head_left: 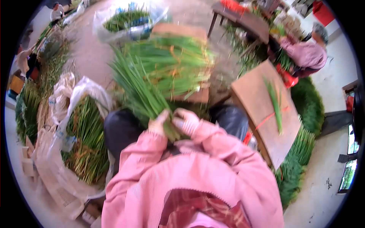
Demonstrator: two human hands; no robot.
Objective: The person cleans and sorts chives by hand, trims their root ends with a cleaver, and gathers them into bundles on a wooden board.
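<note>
A bundle of long green leaves (141,89) slants up and to the left from my lap, its stem ends pointing toward me. My left hand (157,124) is wrapped round the stems, thumb on top. On the other side of the same stems, my right hand (185,121) is closed with curled fingers against them; blur hides whether it also pinches a tie. Just beyond, a large pile of tied green bundles (171,64) lies on a low wooden board (178,30), with orange ties showing across it.
At my right stands a wooden board table (243,87) with a few loose leaves (274,106) and a red tie. An open plastic bag of stalks (85,140) sits at my left; another bag (127,22) is ahead. A co-worker (304,57) sits at upper right.
</note>
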